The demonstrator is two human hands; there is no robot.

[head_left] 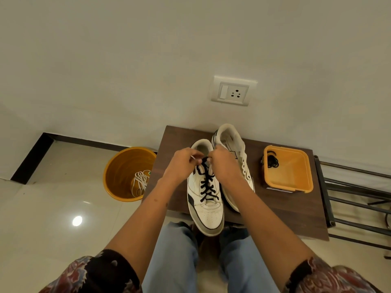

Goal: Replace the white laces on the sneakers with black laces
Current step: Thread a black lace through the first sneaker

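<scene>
Two white sneakers stand on a dark wooden table [292,212]. The left sneaker [206,212] carries a black lace [207,187] crossed up through its eyelets. My left hand [183,160] and my right hand [222,162] meet at the top of this sneaker, each pinching an end of the black lace near the upper eyelets. The right sneaker [231,142] lies tilted behind my right hand and shows no lace. A coiled black lace [272,160] rests in an orange container [296,182]. White laces [140,182] lie inside an orange bucket [124,172].
The orange bucket stands on the tiled floor left of the table. A black metal rack [355,199] sits at the table's right. A wall socket [232,92] is on the wall above. My knees in blue jeans [175,254] are under the table's near edge.
</scene>
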